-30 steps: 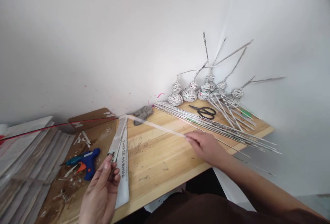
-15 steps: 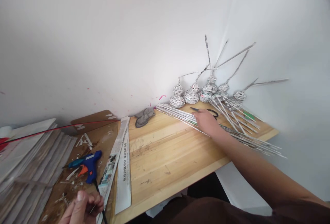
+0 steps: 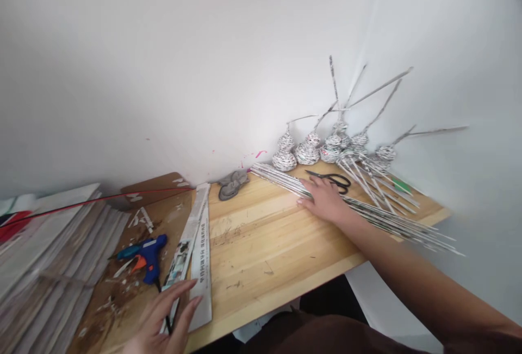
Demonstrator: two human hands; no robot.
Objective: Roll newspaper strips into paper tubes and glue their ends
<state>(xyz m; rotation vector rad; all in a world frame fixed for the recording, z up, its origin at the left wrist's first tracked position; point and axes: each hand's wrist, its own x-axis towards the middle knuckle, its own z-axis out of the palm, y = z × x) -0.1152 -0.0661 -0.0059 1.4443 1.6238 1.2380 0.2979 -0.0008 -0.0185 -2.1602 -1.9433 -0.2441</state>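
- Head view, right hand: palm down across the bundle of paper rods, seemingly resting on it. Fingers loosely spread, thumb apart on the near side; no pinch visible. Such a flat lay would suit steadying or evening the rods rather than gripping one.
- Bundle lies slantwise toward the back of the table, its right ends past the edge. Rods run roughly parallel, probably so that they stay together and come away singly.
- Left hand: low at the near edge, by the newspaper strips. Thumb and forefinger stand apart, nothing between them; the other fingers are hard to make out.
- Strips lie lengthwise, overlapping, at the table's left side, presumably for easy reach of the left hand.
- Glue gun on its side on the cardboard, nozzle pointing left among white scraps; the board likely spares the table from drips.
- Stack of newspapers at far left.
- Gourd-shaped paper weavings stand by the back wall, long ends sticking up or sideways, perhaps parked there to leave working room.
- Scissors just behind the right hand; grey cloth near the wall.
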